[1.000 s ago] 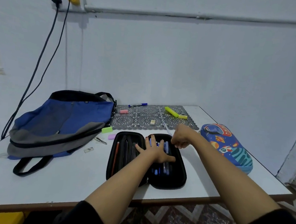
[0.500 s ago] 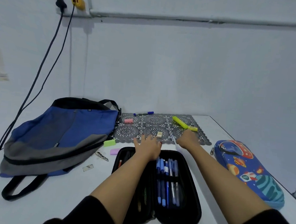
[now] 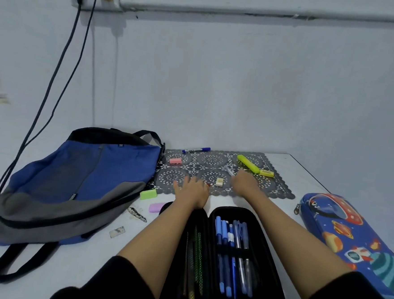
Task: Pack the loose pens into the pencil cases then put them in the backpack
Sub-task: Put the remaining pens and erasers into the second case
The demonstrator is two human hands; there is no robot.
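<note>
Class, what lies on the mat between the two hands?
A small beige eraser, on the grey mat between left hand and right hand; head view.

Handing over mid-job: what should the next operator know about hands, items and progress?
Left hand open, flat on the lace mat. Right hand grips a clear pen above the mat.
Black pencil case lies open, blue pens strapped inside; space-print pencil case closed at right; backpack at left.
Left to do: pack that pen, the blue marker and yellow highlighter, close the case, load both cases.
</note>
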